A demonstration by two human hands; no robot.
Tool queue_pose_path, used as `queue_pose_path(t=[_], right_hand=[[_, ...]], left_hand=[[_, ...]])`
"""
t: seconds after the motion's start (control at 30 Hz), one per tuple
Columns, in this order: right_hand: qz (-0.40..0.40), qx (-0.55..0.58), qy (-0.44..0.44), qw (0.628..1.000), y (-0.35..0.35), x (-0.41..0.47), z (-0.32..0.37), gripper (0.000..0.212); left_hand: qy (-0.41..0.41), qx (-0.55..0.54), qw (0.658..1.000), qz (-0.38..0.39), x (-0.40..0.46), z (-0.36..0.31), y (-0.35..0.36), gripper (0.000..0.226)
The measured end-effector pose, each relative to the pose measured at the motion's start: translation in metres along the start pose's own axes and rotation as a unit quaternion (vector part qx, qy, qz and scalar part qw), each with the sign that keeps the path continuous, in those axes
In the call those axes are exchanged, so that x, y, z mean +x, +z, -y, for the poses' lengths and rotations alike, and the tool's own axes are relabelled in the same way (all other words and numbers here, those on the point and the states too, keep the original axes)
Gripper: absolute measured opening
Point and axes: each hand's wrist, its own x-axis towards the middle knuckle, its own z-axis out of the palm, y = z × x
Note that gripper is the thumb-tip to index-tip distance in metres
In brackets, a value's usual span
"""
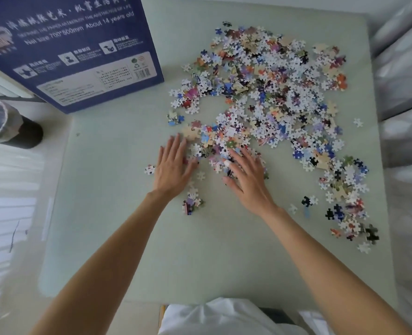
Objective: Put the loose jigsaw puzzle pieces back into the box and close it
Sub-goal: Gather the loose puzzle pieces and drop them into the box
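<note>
Both hands lie flat on the pale green desk (127,238) in the middle of the frame, with the fingers straight and spread, so neither grip is closed on anything. The left hand (172,169) rests with its palm down, and its fingertips touch the near edge of the heap of puzzle pieces (267,93); one single piece (149,169) lies just beside its outer edge. The right hand (247,176) also lies palm down, and its fingers press on the pieces at the lower end of the heap. One finger of this hand carries a small pale plaster. The heap spreads over the upper right part of the frame, and a thinner trail of pieces runs down along the right side of the desk. A small separate cluster of pieces (191,204) lies between the two wrists. The blue puzzle box (74,52), with white printed text and a barcode, is in the upper left of the frame, apart from the heap; I cannot tell whether it is open. A dark bin with a plastic liner (4,124) stands at the left edge, beside the desk.
</note>
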Motion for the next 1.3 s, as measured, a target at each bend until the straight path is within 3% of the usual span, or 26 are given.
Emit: queue_pose_path(t=[0.1, 0.17, 0.23, 0.3, 0.4, 0.5, 0.67, 0.77, 0.83, 0.93, 1.03, 1.13, 1.3], right_hand=[[-0.099, 0.065, 0.020, 0.993, -0.010, -0.021, -0.008, 0.036], [-0.147, 0.065, 0.089, 0.983, -0.018, -0.044, -0.024, 0.036], [-0.149, 0.040, 0.187, 0.970, -0.027, -0.065, -0.039, 0.051], [-0.115, 0.030, 0.230, 0.966, -0.030, -0.071, -0.041, 0.070], [-0.036, 0.039, 0.201, 0.978, -0.030, -0.047, -0.027, 0.091], [-0.028, 0.058, 0.161, 0.985, -0.024, -0.013, -0.006, 0.093], [0.027, 0.144, 0.082, 0.986, -0.036, 0.011, -0.002, 0.072], [-0.035, 0.119, 0.089, 0.988, -0.055, 0.017, -0.026, 0.049], [-0.068, 0.047, 0.120, 0.989, -0.065, 0.027, -0.049, 0.046], [-0.031, -0.038, 0.147, 0.988, -0.075, 0.058, -0.071, 0.061], [0.060, -0.058, 0.137, 0.987, -0.075, 0.086, -0.062, 0.064], [0.118, -0.077, 0.056, 0.988, -0.068, 0.088, -0.039, 0.069], [0.205, -0.101, -0.013, 0.973, -0.063, 0.049, -0.014, 0.110]], left_hand=[[0.030, -0.025, 0.999, 0.024, -0.007, -0.039, 0.013, 0.074], [0.034, -0.014, 0.999, 0.029, -0.013, -0.056, 0.020, 0.079], [0.037, 0.009, 0.999, 0.024, -0.016, -0.068, 0.024, 0.085], [0.026, 0.001, 1.000, 0.010, -0.016, -0.073, 0.022, 0.089], [0.020, -0.027, 0.999, -0.001, -0.013, -0.078, 0.017, 0.094], [0.006, -0.052, 0.998, 0.028, -0.007, -0.082, 0.012, 0.100], [0.004, -0.053, 0.997, 0.057, 0.002, -0.078, 0.006, 0.100], [0.011, -0.042, 0.998, 0.055, 0.005, -0.075, 0.003, 0.097], [-0.001, -0.028, 0.999, 0.016, 0.009, -0.073, -0.002, 0.096], [-0.050, -0.010, 0.999, 0.001, 0.022, -0.069, -0.009, 0.106], [-0.062, 0.001, 0.996, 0.058, 0.038, -0.068, -0.014, 0.117], [-0.011, 0.023, 0.993, 0.116, 0.044, -0.073, -0.018, 0.124], [0.078, 0.120, 0.979, 0.146, 0.019, -0.071, -0.013, 0.132]])
